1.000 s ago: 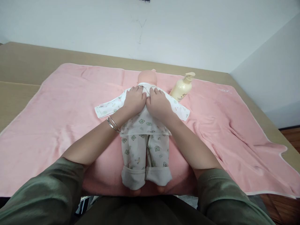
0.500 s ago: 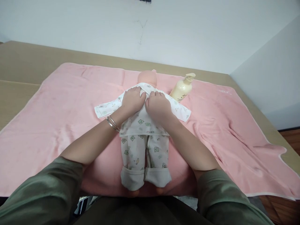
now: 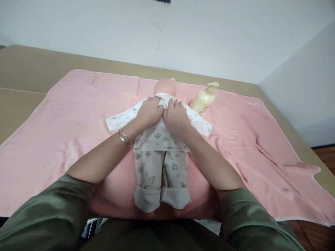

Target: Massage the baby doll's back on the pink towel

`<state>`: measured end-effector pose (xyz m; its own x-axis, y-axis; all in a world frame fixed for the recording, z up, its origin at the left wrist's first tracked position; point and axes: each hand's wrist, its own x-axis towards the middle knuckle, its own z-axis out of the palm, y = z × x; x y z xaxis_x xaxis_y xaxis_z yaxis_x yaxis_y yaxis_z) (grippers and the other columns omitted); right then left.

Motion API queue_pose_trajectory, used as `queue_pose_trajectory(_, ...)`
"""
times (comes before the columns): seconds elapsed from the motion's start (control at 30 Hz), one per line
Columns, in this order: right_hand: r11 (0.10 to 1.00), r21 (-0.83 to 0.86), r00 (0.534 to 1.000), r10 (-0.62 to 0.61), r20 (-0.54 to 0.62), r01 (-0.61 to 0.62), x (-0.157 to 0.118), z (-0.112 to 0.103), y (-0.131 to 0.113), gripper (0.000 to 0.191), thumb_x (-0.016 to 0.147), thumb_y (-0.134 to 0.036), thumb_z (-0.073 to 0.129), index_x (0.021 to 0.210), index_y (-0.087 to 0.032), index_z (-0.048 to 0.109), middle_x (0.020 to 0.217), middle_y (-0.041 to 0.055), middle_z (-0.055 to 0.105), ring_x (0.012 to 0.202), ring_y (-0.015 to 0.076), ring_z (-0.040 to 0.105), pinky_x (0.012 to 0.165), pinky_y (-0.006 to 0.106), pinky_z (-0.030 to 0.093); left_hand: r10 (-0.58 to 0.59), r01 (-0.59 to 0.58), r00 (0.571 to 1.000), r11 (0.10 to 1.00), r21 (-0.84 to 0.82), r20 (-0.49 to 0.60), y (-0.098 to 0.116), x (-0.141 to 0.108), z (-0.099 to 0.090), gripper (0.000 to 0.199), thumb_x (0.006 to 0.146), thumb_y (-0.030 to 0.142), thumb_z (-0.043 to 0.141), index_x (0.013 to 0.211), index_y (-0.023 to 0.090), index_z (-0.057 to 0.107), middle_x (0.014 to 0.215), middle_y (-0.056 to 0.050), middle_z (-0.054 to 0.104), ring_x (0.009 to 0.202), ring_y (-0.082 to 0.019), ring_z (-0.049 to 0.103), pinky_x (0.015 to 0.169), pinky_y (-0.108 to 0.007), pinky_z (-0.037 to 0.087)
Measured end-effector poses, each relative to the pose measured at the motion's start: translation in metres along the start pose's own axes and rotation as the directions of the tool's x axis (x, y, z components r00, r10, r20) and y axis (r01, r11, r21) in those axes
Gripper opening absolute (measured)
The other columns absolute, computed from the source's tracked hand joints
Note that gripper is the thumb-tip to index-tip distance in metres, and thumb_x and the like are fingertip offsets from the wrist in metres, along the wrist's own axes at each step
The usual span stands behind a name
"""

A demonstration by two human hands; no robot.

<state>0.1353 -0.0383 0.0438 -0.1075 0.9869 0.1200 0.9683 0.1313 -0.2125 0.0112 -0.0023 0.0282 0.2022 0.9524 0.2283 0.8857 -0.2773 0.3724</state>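
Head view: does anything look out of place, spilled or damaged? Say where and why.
A thin, jagged line breaks the pale wall beyond the doll's head, perhaps a crack. The pink blanket is rumpled at right; no spill shows.

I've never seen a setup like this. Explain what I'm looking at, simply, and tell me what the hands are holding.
There is no machine here: these are a person's own bare hands, seen from a camera worn on the head, looking forward and down. A pink blanket covers much of a table. On it lies a doll, head away from the wearer, in a printed shirt and matching trousers with turned-up cuffs. The left hand, with bangles at its wrist, and the right hand rest side by side on the upper shirt; whether they pinch cloth, I cannot tell. A cream pump bottle is near the right-hand sleeve.
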Motion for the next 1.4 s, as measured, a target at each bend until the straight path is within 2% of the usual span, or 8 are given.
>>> queue_pose_trajectory(0.1, 0.999, 0.040, 1.000, -0.008, 0.007, 0.008, 0.001, 0.004, 0.000, 0.062, 0.104, -0.029, 0.034, 0.159, -0.001, 0.035, 0.168, 0.0277, 0.035, 0.158, 0.0443, 0.029, 0.124, 0.066, 0.029, -0.074, 0.073, 0.997, 0.997, -0.032, -0.022, -0.004, 0.006, 0.002, 0.039, 0.098, 0.026, 0.033, 0.116, 0.015, 0.066, 0.120, -0.018, 0.073, 0.116, -0.033, 0.066, 0.105, -0.048, 0.053)
queue_pose_trajectory(0.17, 0.995, 0.091, 0.999, -0.030, 0.020, 0.028, 0.010, 0.004, 0.010, 0.061, 0.104, -0.031, 0.033, 0.158, -0.005, 0.037, 0.169, 0.0245, 0.036, 0.158, 0.0430, 0.030, 0.124, 0.068, 0.028, -0.066, 0.065, 0.996, 0.998, -0.005, -0.061, 0.001, 0.001, 0.006, 0.041, 0.100, 0.026, 0.032, 0.120, 0.012, 0.065, 0.125, -0.020, 0.072, 0.123, -0.034, 0.063, 0.110, -0.050, 0.049)
queue_pose_trajectory(0.3, 0.983, 0.175, 0.998, -0.054, 0.026, 0.049, 0.030, 0.003, 0.031, 0.054, 0.104, -0.038, 0.032, 0.146, -0.010, 0.051, 0.159, 0.0212, 0.051, 0.147, 0.0397, 0.044, 0.121, 0.067, 0.033, 0.082, -0.070, 0.988, 0.993, 0.096, -0.131, 0.016, -0.019, 0.012, 0.044, 0.101, 0.020, 0.031, 0.127, 0.005, 0.063, 0.134, -0.022, 0.068, 0.135, -0.033, 0.058, 0.123, -0.049, 0.038)
queue_pose_trajectory(0.4, 0.989, 0.144, 0.999, -0.031, 0.011, 0.029, 0.032, 0.002, 0.033, 0.051, 0.105, -0.038, 0.032, 0.141, -0.010, 0.054, 0.155, 0.0213, 0.055, 0.141, 0.0384, 0.049, 0.119, 0.065, 0.035, 0.159, -0.140, 0.977, 0.981, 0.135, -0.145, 0.022, -0.025, 0.012, 0.044, 0.100, 0.017, 0.033, 0.130, 0.003, 0.062, 0.137, -0.023, 0.066, 0.140, -0.034, 0.055, 0.125, -0.050, 0.035)
queue_pose_trajectory(0.57, 0.998, 0.031, 0.998, -0.059, 0.001, 0.059, 0.007, 0.000, 0.007, 0.054, 0.105, -0.026, 0.030, 0.151, -0.002, 0.045, 0.159, 0.0262, 0.049, 0.148, 0.0399, 0.043, 0.121, 0.062, 0.035, 0.031, -0.028, 0.997, 0.999, 0.042, -0.072, 0.008, -0.008, 0.005, 0.038, 0.097, 0.017, 0.033, 0.115, 0.012, 0.066, 0.121, -0.019, 0.072, 0.120, -0.032, 0.065, 0.110, -0.047, 0.049)
queue_pose_trajectory(0.7, 0.997, 0.002, 0.996, -0.083, 0.042, 0.083, -0.011, -0.005, -0.010, 0.058, 0.102, -0.018, 0.034, 0.159, -0.008, 0.039, 0.170, 0.0224, 0.033, 0.158, 0.0434, 0.030, 0.123, 0.066, 0.033, -0.054, 0.051, 0.997, 0.998, -0.040, -0.064, -0.003, 0.004, 0.006, 0.036, 0.097, 0.021, 0.031, 0.105, 0.016, 0.066, 0.109, -0.018, 0.074, 0.107, -0.032, 0.067, 0.099, -0.046, 0.053)
queue_pose_trajectory(1.0, 0.994, 0.113, 1.000, -0.001, 0.011, 0.000, 0.021, 0.009, 0.016, 0.065, 0.105, -0.035, 0.033, 0.162, -0.006, 0.034, 0.172, 0.0208, 0.031, 0.161, 0.0398, 0.024, 0.130, 0.063, 0.021, -0.045, 0.040, 0.995, 0.997, -0.067, -0.086, 0.002, -0.001, 0.012, 0.045, 0.098, 0.023, 0.031, 0.127, 0.008, 0.063, 0.126, -0.022, 0.069, 0.124, -0.035, 0.061, 0.113, -0.053, 0.044)
queue_pose_trajectory(1.4, 0.992, 0.122, 1.000, 0.010, 0.014, -0.012, 0.018, 0.010, 0.014, 0.065, 0.104, -0.034, 0.033, 0.163, -0.007, 0.034, 0.172, 0.0196, 0.031, 0.162, 0.0402, 0.022, 0.131, 0.062, 0.019, -0.027, 0.025, 0.997, 0.999, -0.030, -0.070, 0.001, -0.001, 0.010, 0.046, 0.101, 0.022, 0.031, 0.131, 0.006, 0.061, 0.127, -0.021, 0.069, 0.123, -0.034, 0.062, 0.112, -0.050, 0.045)
